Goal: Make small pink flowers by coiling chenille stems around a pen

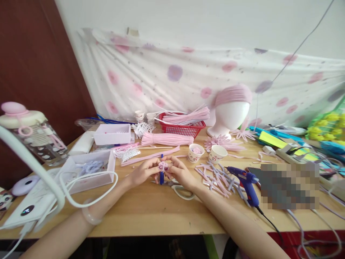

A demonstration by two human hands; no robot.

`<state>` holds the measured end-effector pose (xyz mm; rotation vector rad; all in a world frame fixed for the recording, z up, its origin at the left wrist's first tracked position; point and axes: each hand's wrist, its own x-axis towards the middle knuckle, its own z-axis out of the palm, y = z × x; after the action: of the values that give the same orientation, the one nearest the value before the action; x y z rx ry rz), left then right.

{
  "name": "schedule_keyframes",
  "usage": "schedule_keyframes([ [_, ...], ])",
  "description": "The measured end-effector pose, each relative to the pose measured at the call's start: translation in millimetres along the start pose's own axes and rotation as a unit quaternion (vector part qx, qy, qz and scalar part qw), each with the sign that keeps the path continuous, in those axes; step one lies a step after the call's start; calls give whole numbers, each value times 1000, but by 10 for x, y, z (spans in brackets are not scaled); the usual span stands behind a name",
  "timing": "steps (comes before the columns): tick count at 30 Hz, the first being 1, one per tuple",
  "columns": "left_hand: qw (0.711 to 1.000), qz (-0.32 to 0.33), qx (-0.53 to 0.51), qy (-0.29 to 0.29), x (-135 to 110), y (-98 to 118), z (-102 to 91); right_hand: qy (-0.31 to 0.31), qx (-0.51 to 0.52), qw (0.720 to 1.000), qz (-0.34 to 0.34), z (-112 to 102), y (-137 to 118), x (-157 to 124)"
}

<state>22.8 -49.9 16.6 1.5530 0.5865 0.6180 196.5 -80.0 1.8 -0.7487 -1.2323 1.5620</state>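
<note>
My left hand point(147, 171) and my right hand point(178, 171) meet above the middle of the table. Both are closed, thumbs and fingertips pinching a small pink fuzzy flower-like piece point(163, 165). A dark blue strip point(161, 177) runs upright behind this piece, its ends showing above and below; the fingers hide the rest. Scissors point(183, 192) with pale handles lie on the table just beneath my right hand. Beyond my right hand stands a paper cup point(196, 154) with small pink and lilac bits inside, beside another paper cup point(218, 154).
Right of my arm are cut pink and lilac pipe cleaners point(215, 178) and a blue glue gun point(249, 185). White boxes point(113, 134) and a bottle point(37, 136) stand left. Behind are pink pipe-cleaner bundles point(167, 139), a red basket point(183, 129) and a foam head point(231, 117).
</note>
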Motion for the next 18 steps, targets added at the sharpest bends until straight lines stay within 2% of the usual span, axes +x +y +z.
schedule_keyframes([
  [7,998,11,45,-49,-10,19,-84,-3,64,997,33,5,3,7],
  [10,996,30,67,-41,-3,-5,-99,-5,59,998,26,-14,3,10],
  [16,987,45,153,-9,-29,-30,-62,-15,-45,997,56,-26,40,-11],
  [18,981,59,186,2,-39,-27,-58,-19,-81,996,42,-30,56,-7],
])
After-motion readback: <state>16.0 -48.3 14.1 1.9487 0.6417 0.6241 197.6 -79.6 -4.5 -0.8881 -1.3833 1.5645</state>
